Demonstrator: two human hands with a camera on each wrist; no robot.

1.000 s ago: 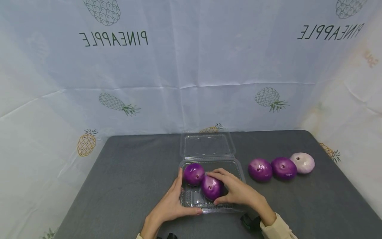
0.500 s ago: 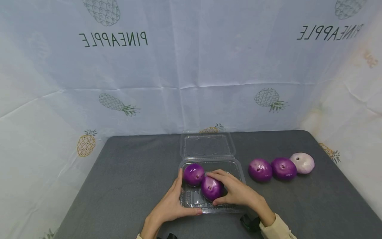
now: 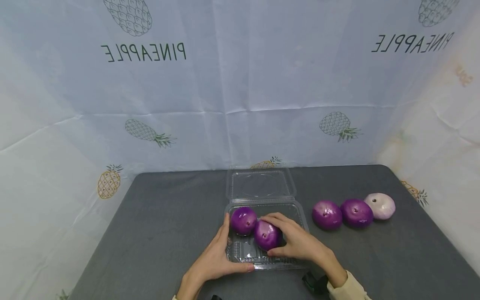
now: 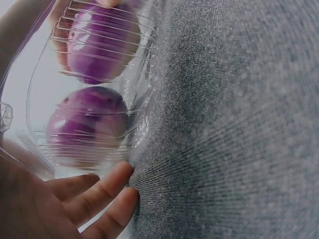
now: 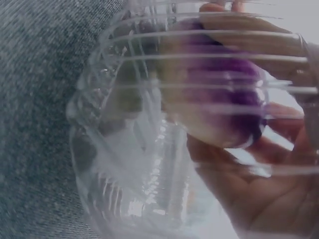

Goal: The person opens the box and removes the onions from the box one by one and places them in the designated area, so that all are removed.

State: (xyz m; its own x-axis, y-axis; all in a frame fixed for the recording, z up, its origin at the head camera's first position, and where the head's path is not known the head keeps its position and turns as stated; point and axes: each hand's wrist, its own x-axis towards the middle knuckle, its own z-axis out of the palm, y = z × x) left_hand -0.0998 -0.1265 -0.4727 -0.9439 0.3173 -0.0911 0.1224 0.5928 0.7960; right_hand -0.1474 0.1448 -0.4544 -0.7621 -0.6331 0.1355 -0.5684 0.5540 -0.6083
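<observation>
A clear plastic clamshell box (image 3: 247, 250) stands on the dark table with its lid (image 3: 260, 183) folded back. Inside, at the back left, lies a glossy purple round fruit (image 3: 243, 221). Beside it, nearer the front, is a second purple round fruit (image 3: 267, 235) with a paler underside. My right hand (image 3: 296, 239) grips this second one, thumb in front and fingers behind, as the right wrist view shows through the box wall. My left hand (image 3: 213, 258) rests against the box's front left corner, its fingers along the left wall and thumb along the front edge.
To the right of the box, two more purple fruits (image 3: 327, 215) and one pale, whitish fruit (image 3: 380, 206) lie in a row on the grey table (image 3: 168, 216). A pineapple-print cloth (image 3: 187, 83) hangs behind the table.
The head view has tilted slightly. The fruit in my right hand has shifted a tiny bit toward the back; both hands otherwise stay where they were.
</observation>
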